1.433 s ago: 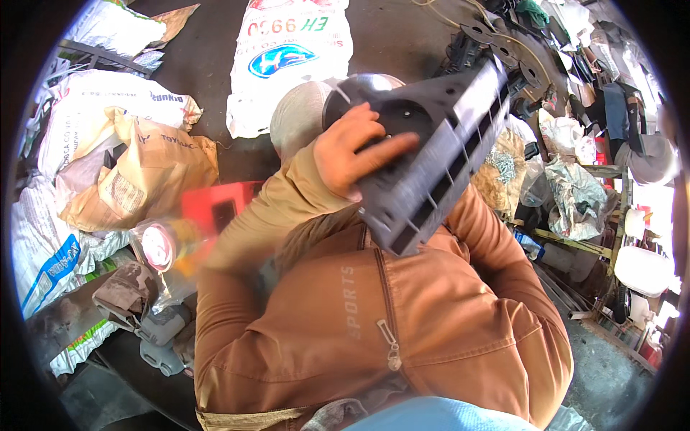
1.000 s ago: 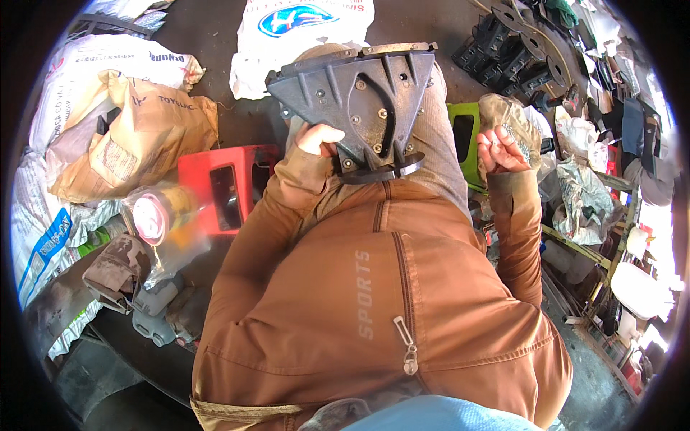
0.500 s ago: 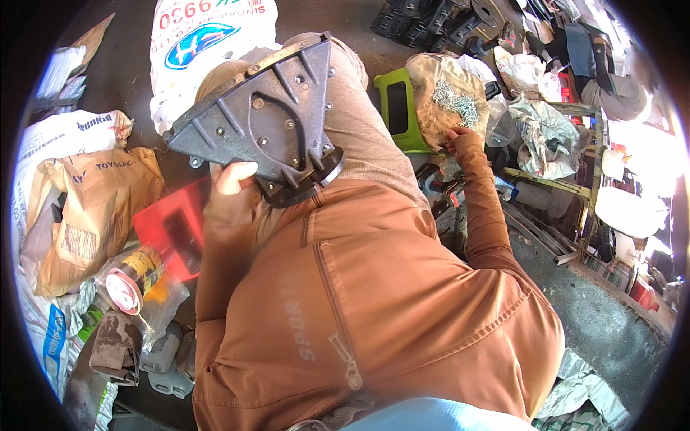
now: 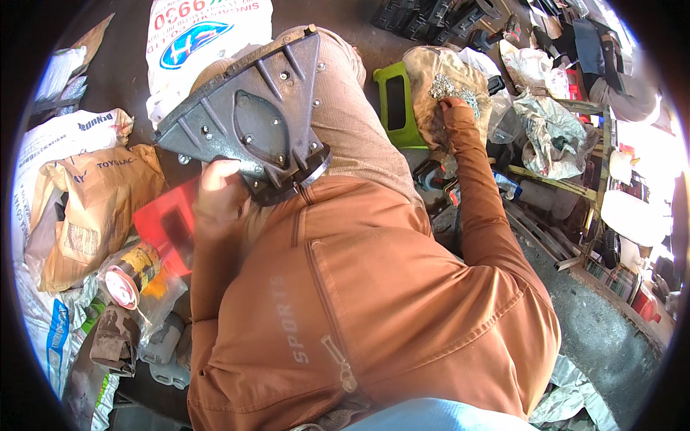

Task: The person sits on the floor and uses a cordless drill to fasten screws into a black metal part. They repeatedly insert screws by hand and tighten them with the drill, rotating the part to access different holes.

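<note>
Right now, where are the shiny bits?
In the head view, the shiny bits lie upper right, on the tan sack, right of the green frame, with the right hand at their edge.

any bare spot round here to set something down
Dark floor shows bare between the white sack and the brown paper bag; grey floor too, bordered by the brown jacket and crumpled silver sheet. It is crowded around the right hand, where the metal pieces, the green stool and the crumpled plastic bag sit close together.

The bracket [image 4: 223,115] looks faintly glossy, plastic or perhaps metal. Those small bits [image 4: 440,87] are shiny metal, the stool [image 4: 407,138] smooth plastic, the brown bag [image 4: 100,208] creased paper.
</note>
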`<state>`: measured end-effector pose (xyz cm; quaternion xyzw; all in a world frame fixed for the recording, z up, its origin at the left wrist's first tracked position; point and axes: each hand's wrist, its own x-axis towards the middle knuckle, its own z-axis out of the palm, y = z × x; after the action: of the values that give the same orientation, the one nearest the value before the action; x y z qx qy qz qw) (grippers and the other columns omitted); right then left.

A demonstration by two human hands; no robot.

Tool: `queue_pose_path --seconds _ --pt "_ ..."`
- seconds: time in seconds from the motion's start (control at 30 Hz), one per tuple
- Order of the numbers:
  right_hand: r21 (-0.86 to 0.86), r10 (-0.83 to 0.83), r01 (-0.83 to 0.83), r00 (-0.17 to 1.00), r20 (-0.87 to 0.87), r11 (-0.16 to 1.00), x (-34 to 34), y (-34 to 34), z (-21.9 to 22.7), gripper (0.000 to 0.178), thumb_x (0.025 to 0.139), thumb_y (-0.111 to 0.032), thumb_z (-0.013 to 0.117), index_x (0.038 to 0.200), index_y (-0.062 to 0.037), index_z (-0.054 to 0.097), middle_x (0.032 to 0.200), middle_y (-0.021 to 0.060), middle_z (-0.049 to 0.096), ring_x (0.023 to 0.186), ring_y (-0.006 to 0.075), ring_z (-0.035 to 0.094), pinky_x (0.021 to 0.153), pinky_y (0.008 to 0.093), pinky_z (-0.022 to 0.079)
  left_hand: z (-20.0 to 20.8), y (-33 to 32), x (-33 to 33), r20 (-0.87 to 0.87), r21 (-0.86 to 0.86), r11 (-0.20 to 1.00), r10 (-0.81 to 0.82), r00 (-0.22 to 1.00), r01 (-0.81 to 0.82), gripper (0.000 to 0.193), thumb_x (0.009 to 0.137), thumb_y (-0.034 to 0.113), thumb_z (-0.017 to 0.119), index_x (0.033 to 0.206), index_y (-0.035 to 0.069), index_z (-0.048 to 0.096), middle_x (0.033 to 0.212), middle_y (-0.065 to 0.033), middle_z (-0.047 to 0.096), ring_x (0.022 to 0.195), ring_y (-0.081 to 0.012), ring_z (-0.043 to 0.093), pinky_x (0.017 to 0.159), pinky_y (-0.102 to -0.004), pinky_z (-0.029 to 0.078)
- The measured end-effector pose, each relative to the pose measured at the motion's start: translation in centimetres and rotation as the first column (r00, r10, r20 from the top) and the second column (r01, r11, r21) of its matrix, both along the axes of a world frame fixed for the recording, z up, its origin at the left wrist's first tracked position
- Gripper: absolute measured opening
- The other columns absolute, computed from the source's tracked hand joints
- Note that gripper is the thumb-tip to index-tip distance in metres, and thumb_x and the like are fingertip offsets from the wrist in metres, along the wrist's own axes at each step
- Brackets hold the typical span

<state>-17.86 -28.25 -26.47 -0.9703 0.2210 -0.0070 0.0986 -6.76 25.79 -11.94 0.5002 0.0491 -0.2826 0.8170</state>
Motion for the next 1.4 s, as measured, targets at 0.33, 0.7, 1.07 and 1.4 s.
queue_pose_path --seconds 0.33,0.7,1.07,1.4 --pt "0.221 -0.070 0.102 0.987 -0.146 0.970 -0.2 -0.7 2.8 0.021 0.084 -0.025 0.068 0.094 -0.0071 0.070 0.088 0.0139 0.070 0.083 0.0297 0.066 0.078 0.0379 0.051 -0.6 0.4 0.6 -0.105 -0.049 0.998 0.035 0.994 -0.040 0.058 0.069 0.002 0.052 0.126 0.000 0.046 0.116 -0.0153 0.059 0.107 -0.0299 0.059 0.094 -0.0426 0.049" --pt "0.206 -0.211 0.234 0.969 -0.129 0.950 -0.6 -2.1 -1.0 0.026 0.082 -0.032 0.068 0.096 -0.0103 0.073 0.090 0.0142 0.070 0.089 0.0312 0.066 0.081 0.0394 0.050 -0.4 0.6 1.2 -0.093 -0.029 0.999 -0.028 0.995 0.025 0.047 0.068 -0.001 0.054 0.115 0.001 0.057 0.105 -0.0123 0.065 0.095 -0.0261 0.064 0.086 -0.0375 0.053" --pt "0.804 -0.149 -0.339 0.876 0.459 0.488 4.5 16.8 20.8 0.009 0.083 0.005 0.063 0.089 0.0002 0.067 0.088 0.0037 0.063 0.080 0.0128 0.057 0.080 0.0270 0.045 -0.1 -0.4 0.6 0.271 0.118 0.991 -0.092 0.958 0.062 0.057 0.065 0.000 0.058 0.121 -0.003 0.053 0.109 -0.0138 0.064 0.097 -0.0277 0.064 0.088 -0.0369 0.052" --pt "0.046 0.939 -0.945 0.327 0.104 0.323 10.5 31.8 26.6 0.007 0.075 -0.017 0.069 0.082 -0.0148 0.069 0.092 -0.0012 0.059 0.097 0.0205 0.053 0.092 0.0457 0.035 1.8 -1.1 0.5 -0.014 -0.110 0.991 -0.073 0.997 0.071 0.059 0.068 0.004 0.054 0.126 -0.004 0.051 0.117 -0.0168 0.062 0.105 -0.0286 0.061 0.092 -0.0376 0.050"
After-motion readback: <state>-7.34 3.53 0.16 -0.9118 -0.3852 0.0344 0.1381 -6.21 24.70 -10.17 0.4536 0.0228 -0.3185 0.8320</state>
